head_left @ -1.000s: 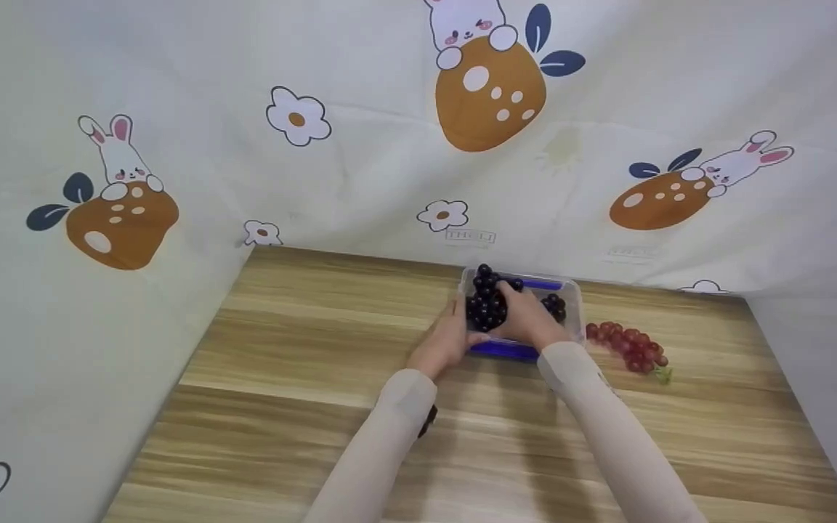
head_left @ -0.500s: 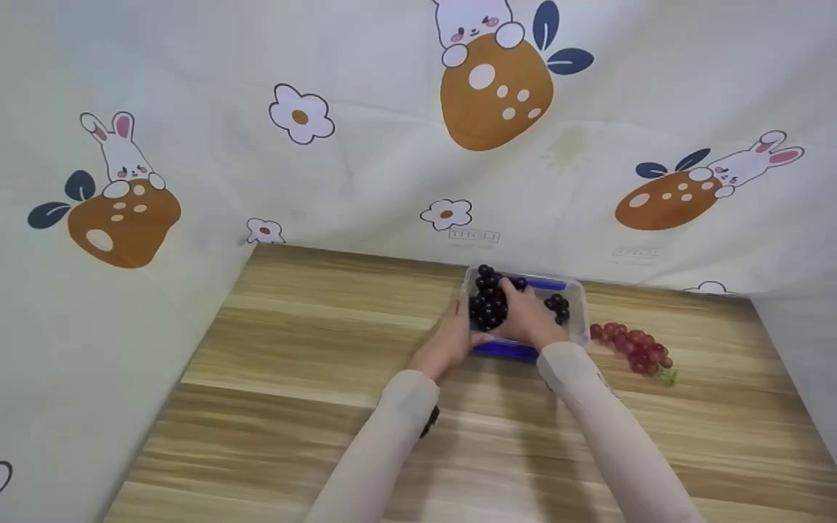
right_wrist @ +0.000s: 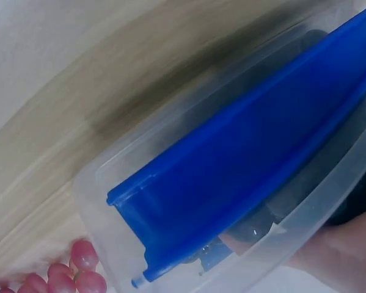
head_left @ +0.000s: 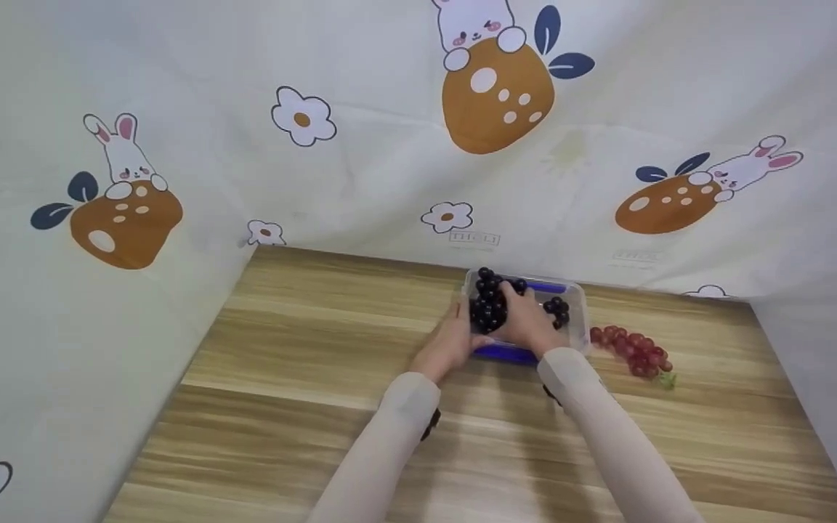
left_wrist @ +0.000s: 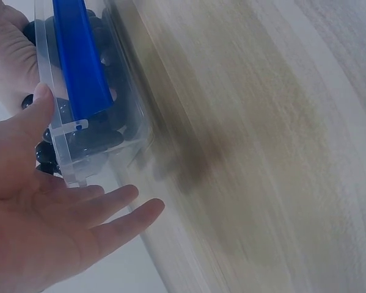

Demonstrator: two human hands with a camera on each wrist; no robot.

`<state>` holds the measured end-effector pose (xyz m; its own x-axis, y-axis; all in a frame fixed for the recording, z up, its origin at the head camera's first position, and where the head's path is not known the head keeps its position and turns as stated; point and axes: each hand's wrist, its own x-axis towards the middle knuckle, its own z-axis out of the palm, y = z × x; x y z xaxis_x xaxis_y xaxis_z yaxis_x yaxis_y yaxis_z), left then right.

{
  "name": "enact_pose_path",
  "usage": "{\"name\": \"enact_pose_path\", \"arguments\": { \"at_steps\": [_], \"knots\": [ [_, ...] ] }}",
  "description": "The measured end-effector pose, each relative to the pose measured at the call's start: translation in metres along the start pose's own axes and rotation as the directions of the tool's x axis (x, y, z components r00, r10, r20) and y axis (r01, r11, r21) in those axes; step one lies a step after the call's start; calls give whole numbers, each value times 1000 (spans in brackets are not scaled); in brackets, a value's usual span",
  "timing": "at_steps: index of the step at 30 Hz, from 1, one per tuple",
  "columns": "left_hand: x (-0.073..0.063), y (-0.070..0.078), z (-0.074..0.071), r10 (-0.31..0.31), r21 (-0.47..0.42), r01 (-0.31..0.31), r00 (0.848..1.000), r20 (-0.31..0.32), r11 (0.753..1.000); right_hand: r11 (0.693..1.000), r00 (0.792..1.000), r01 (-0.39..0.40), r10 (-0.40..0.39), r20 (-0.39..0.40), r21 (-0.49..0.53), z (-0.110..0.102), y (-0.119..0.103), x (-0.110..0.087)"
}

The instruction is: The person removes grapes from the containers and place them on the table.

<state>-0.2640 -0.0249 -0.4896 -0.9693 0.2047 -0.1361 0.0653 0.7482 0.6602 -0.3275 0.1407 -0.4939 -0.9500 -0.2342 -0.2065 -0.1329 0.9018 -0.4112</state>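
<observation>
A clear plastic food container (head_left: 583, 319) with blue side latches (head_left: 507, 354) stands at the far edge of the table, holding black grapes. My right hand (head_left: 526, 319) reaches into it and grips a bunch of black grapes (head_left: 489, 311), part of which rises above the rim at the left end. More black grapes (head_left: 556, 311) show to the right of that hand. My left hand (left_wrist: 60, 201) steadies the left end of the container, its thumb at the rim and its other fingers extended along the outside. In the right wrist view the right hand is largely hidden behind the container wall.
A bunch of red grapes (head_left: 633, 350) with a green stem lies on the wooden table (head_left: 302, 349) just right of the container. A patterned cloth backdrop (head_left: 375, 174) rises directly behind the container, with side walls left and right.
The right hand shifts very slightly within the container, still gripping the black grapes. The view moves a little; the left hand, container and red grapes otherwise stay put.
</observation>
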Motion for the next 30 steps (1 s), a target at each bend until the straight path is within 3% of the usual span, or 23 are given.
{"name": "enact_pose_path", "arguments": {
  "at_steps": [7, 14, 30],
  "knots": [
    [-1, 3, 1, -12, 23, 12, 1000, -1, 1000, 1000, 1000, -1, 1, -22, 9, 1, 1, -2],
    [-1, 5, -1, -88, 97, 85, 996, 29, 992, 999, 995, 42, -41, -85, 11, 2, 2, -5],
    [-2, 7, -2, -107, 111, 103, 994, 27, 988, 997, 986, 79, -80, -144, -11, 1, 3, -9]
  ]
}}
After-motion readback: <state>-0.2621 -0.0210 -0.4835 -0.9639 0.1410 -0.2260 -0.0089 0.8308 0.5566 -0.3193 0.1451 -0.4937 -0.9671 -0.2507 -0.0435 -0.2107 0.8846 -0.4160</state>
